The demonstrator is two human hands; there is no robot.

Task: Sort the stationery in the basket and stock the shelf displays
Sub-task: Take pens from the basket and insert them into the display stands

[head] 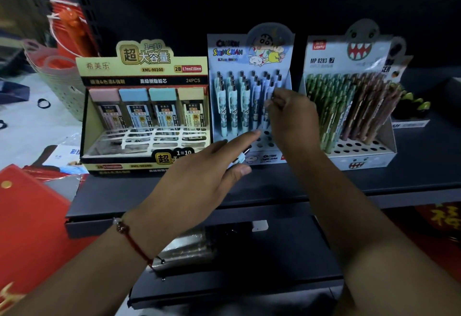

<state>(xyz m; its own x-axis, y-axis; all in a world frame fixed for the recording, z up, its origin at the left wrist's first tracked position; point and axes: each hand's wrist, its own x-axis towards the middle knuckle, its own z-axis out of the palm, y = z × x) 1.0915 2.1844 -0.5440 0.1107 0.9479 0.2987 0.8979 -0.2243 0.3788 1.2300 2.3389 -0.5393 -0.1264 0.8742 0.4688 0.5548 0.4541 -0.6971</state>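
Note:
Three display boxes stand on the dark shelf (287, 186). On the left is a yellow lead-refill box (144, 106), in the middle a blue cartoon pen display (249, 96), on the right a white display of green and brown pens (349, 106). My right hand (291, 116) pinches the top of a light blue pen (266, 112) at the right side of the middle display. In front of that display my left hand (199, 173) holds light blue pens (240, 159) under the thumb, with the index finger stretched out toward the empty holes.
A pale woven basket (59, 86) with orange items sits at the far left on a light counter. Red packets (30, 221) lie at the lower left. Below the shelf, a dark ledge carries a clear-wrapped bundle (187, 250).

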